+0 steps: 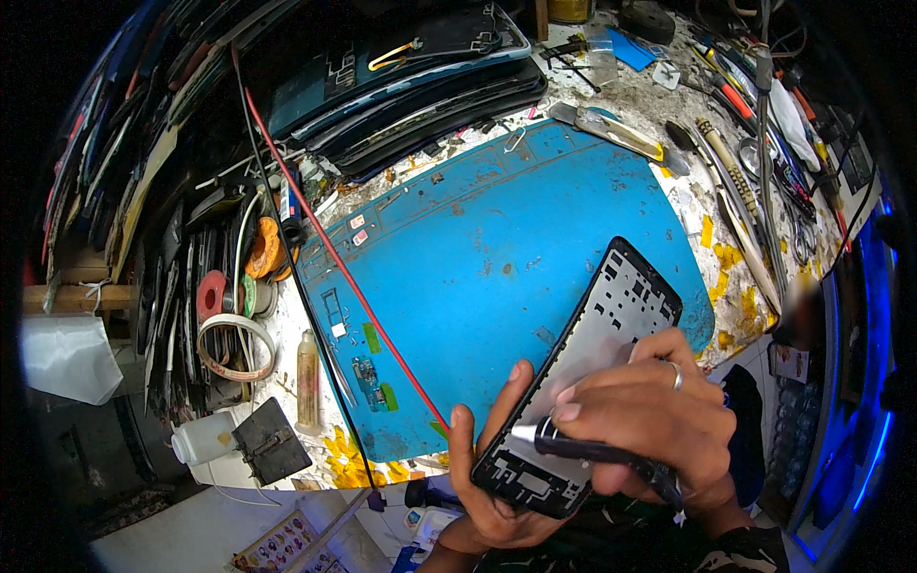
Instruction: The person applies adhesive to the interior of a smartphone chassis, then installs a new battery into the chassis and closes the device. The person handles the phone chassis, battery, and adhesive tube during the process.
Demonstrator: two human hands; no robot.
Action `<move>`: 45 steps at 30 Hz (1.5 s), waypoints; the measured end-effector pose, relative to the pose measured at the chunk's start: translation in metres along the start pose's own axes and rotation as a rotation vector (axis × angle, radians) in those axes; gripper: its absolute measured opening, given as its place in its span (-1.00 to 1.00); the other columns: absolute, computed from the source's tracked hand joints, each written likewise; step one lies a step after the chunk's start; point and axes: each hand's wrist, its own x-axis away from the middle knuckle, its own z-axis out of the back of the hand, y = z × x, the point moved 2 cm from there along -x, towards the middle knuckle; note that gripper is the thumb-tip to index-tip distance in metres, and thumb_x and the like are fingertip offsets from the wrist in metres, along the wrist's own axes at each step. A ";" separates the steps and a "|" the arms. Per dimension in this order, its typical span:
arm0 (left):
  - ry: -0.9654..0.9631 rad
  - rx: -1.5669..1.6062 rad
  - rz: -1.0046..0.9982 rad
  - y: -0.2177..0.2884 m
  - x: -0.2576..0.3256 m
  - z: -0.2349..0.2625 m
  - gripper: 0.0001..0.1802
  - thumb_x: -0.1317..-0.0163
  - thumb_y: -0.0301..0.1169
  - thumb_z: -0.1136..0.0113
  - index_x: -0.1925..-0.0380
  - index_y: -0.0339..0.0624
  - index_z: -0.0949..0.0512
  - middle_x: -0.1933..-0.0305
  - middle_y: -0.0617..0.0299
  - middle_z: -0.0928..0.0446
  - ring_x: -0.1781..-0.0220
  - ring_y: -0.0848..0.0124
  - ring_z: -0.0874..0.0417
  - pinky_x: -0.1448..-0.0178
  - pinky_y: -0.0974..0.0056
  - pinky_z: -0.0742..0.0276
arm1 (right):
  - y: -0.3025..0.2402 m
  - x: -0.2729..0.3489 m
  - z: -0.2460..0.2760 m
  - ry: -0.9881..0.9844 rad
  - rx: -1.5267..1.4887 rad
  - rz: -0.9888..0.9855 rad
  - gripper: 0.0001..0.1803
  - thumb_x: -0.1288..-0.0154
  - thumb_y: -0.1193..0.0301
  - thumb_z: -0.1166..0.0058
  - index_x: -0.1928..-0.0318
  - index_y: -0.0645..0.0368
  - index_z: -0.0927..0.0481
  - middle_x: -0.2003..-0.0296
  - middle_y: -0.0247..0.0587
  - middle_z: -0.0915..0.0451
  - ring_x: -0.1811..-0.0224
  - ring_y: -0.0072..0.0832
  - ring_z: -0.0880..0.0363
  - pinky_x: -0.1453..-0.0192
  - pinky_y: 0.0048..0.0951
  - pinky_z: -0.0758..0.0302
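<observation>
My left hand (492, 506) supports a black and silver phone frame (585, 355) from beneath, with fingers spread along its left edge. The frame is tilted, its long side running up to the right, and rows of small cutouts show at both ends. My right hand (659, 411), with a ring on one finger, grips a black glue tube (587, 449). The tube's white nozzle points left, over the lower left edge of the frame; whether it touches the frame I cannot tell. Both hands are over the near right part of the blue work mat (449, 277).
A red cable (330, 239) and a black cable (304, 286) cross the mat's left side. Beside them lies a small circuit board (365, 374). Stacked phone parts (420, 105) stand at the back, tape rolls (234, 346) at left, tools (731, 172) at right.
</observation>
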 end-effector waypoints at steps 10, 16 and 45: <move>0.039 0.001 0.077 -0.003 0.005 -0.002 0.36 0.10 -0.19 -0.58 -0.45 -0.16 0.32 -0.36 -0.33 -0.20 -0.23 0.14 -0.51 -0.32 0.09 -0.42 | 0.003 0.000 -0.002 0.055 -0.021 -0.033 -0.60 -0.28 0.00 -0.05 0.19 0.04 -0.69 0.33 -0.37 -0.71 0.24 -0.48 -0.70 0.15 -0.36 -0.40; 0.037 0.055 0.091 -0.006 0.008 -0.002 0.36 0.09 -0.17 -0.57 -0.46 -0.10 0.33 -0.38 -0.31 -0.19 -0.22 0.15 -0.52 -0.32 0.10 -0.43 | 0.004 -0.001 0.001 0.042 -0.054 -0.061 -0.73 -0.11 0.37 -0.18 0.13 0.07 -0.71 0.31 -0.36 -0.70 0.21 -0.50 -0.70 0.10 -0.44 -0.39; 0.401 0.551 0.578 0.004 0.012 -0.009 0.35 0.08 0.07 -0.48 -0.47 0.02 0.33 -0.41 -0.19 -0.19 -0.30 0.14 -0.44 -0.39 0.04 -0.36 | 0.005 -0.003 0.003 0.057 -0.003 -0.032 -0.72 -0.13 0.28 -0.25 0.14 0.08 -0.71 0.35 -0.36 -0.70 0.25 -0.52 -0.69 0.11 -0.44 -0.38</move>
